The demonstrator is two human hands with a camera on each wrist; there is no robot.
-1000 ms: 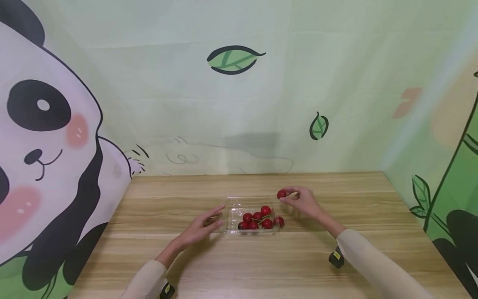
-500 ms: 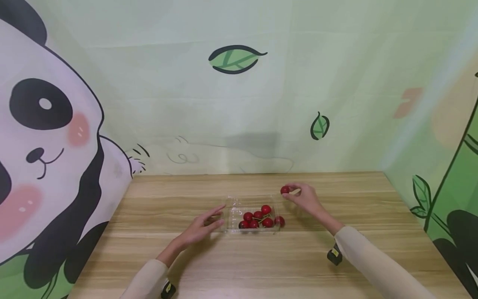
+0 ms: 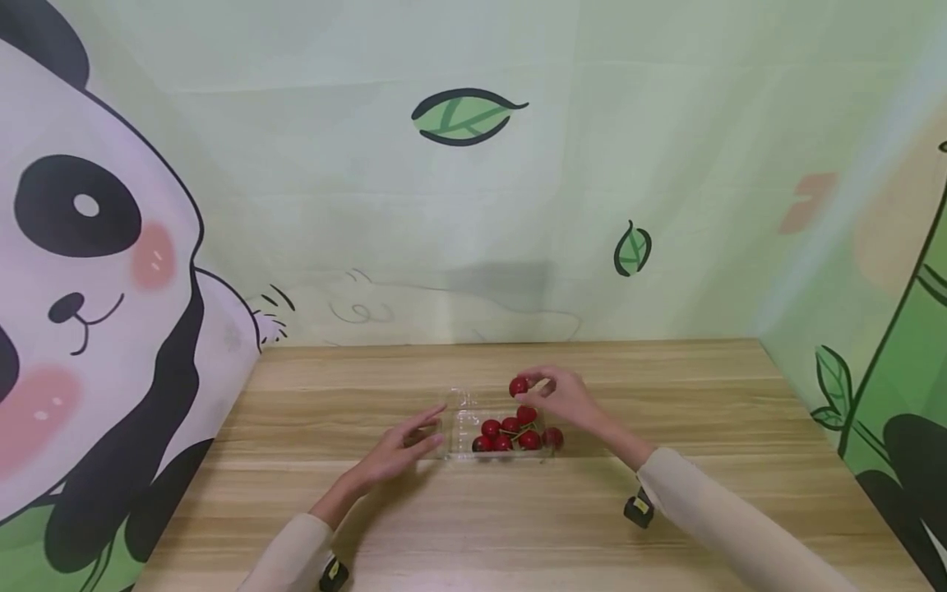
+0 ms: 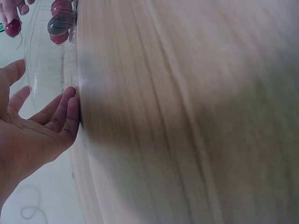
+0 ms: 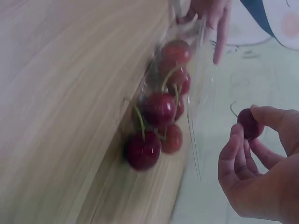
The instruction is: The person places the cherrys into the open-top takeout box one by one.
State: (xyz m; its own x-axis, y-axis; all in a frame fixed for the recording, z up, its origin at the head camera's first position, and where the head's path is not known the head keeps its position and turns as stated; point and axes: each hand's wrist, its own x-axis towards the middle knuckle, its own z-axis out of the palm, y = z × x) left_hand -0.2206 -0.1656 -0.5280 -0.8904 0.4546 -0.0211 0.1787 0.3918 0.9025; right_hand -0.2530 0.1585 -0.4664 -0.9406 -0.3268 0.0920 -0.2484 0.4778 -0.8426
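A clear plastic box (image 3: 464,423) sits on the wooden table, with several red cherries (image 3: 510,426) inside, mostly toward its right part. Just outside the box's right end lies one more cherry (image 5: 143,150) with a green stem. My right hand (image 3: 568,403) pinches a single cherry (image 5: 250,123) between thumb and fingers, held over the box's back right part; its thin stem shows in the right wrist view. At the box's left end my left hand (image 3: 399,452) has its fingers spread and extended, the fingertips at the box wall (image 4: 46,79).
The wooden table (image 3: 473,526) runs back to a pale green cloth backdrop (image 3: 355,181) printed with a panda and leaves. A black wrist device (image 3: 639,508) hangs under the right sleeve, and another black device (image 3: 334,573) is at the left sleeve.
My right hand first drifted slightly right and back with the cherry, then moved left over the box. The left hand stays in place at the box's left end.
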